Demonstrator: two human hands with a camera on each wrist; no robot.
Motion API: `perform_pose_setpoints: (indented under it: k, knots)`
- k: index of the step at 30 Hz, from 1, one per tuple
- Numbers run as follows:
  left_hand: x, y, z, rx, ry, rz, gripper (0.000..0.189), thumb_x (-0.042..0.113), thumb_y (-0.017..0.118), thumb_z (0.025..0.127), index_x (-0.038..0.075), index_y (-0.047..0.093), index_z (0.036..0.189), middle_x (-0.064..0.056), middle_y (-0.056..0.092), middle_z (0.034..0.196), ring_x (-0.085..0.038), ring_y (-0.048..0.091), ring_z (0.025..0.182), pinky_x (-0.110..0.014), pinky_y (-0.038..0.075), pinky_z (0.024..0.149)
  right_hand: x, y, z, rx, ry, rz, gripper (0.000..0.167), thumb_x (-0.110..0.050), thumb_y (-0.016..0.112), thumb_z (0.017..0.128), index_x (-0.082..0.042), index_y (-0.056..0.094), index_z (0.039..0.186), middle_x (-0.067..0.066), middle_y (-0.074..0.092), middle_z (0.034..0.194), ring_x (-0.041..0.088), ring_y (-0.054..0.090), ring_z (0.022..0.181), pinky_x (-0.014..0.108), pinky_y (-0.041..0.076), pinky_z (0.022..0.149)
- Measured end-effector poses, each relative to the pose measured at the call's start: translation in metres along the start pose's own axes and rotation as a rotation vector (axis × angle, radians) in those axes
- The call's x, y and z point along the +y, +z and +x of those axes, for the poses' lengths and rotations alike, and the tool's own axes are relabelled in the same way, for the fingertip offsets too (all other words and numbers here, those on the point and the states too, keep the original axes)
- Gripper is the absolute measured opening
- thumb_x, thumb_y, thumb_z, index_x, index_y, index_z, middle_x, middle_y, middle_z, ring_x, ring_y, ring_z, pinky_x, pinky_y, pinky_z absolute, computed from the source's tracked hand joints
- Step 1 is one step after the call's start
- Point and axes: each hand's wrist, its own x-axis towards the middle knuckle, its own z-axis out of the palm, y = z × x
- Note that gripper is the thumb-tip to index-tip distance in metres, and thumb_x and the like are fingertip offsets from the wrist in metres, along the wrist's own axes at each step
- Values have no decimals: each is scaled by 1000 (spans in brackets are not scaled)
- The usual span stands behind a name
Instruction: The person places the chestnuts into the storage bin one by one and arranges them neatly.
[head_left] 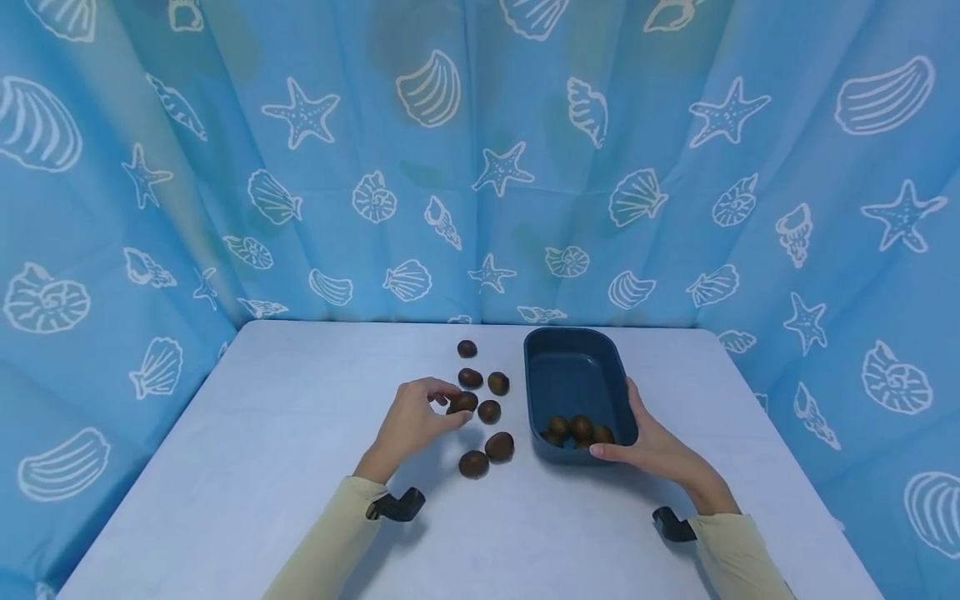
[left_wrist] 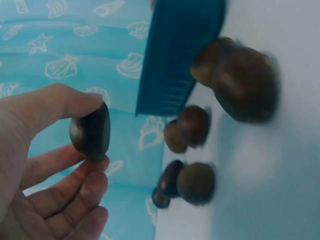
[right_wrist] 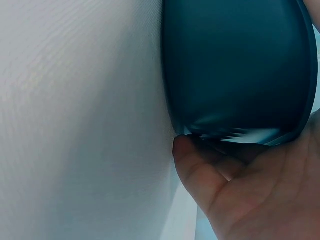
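Observation:
My left hand point(head_left: 414, 418) pinches a glossy dark-brown oval fruit point(left_wrist: 91, 131) between thumb and fingertips, held up off the table in the left wrist view. Several similar brown fruits point(head_left: 499, 447) lie loosely on the table around and beyond that hand. To their right stands a dark blue rectangular tub point(head_left: 573, 362) with rounded corners. Several brown fruits point(head_left: 581, 427) are bunched at its near end. At the tub's near right corner my right hand point(head_left: 658, 446) grips it, thumb over the near rim and fingers along the right side, partly hidden behind the wall.
A white cloth point(head_left: 300, 392) covers the table. Behind and on both sides hangs a blue curtain point(head_left: 480, 200) with white shells and starfish, close to the table's edges. Black wrist mounts point(head_left: 401, 505) sit on both sleeves.

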Motion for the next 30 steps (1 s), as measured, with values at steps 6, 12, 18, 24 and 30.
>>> perform_pose_setpoints:
  k: [6, 12, 18, 24, 30]
  knots:
    - [11, 7, 11, 12, 52, -37, 34, 28, 85, 83, 12, 78, 112, -2, 77, 108, -20, 65, 100, -33, 54, 82, 2, -1, 0, 3, -7, 12, 131, -48, 78, 86, -23, -27, 161, 22, -11, 173, 56, 7, 156, 80, 23, 115]
    - [17, 14, 21, -1, 48, -105, 32, 30, 85, 84, 17, 78, 112, 0, 75, 105, -22, 65, 103, -39, 54, 89, 2, -1, -1, 0, 5, 10, 133, -51, 78, 86, -23, -28, 161, 22, -12, 173, 56, 5, 157, 80, 21, 115]
    - [20, 21, 29, -24, 66, -180, 34, 30, 84, 84, 14, 78, 114, -3, 75, 106, -34, 68, 106, -41, 56, 89, 2, -1, -1, -1, 1, 11, 133, -51, 78, 86, -22, -28, 161, 22, -14, 173, 56, 3, 157, 80, 21, 115]
    - [28, 28, 40, -53, 90, -201, 36, 33, 83, 85, 14, 78, 115, -3, 76, 104, -35, 69, 102, -38, 56, 86, 3, -1, 0, 4, -1, 7, 133, -50, 78, 86, -20, -27, 161, 23, -13, 173, 57, 4, 157, 81, 21, 115]
    - [38, 36, 49, -78, 110, -233, 38, 34, 84, 85, 13, 77, 116, -1, 76, 111, -22, 67, 106, -42, 57, 94, 3, 2, 0, 8, -3, 17, 132, -50, 77, 86, -21, -27, 161, 24, -12, 173, 57, 5, 156, 80, 22, 115]
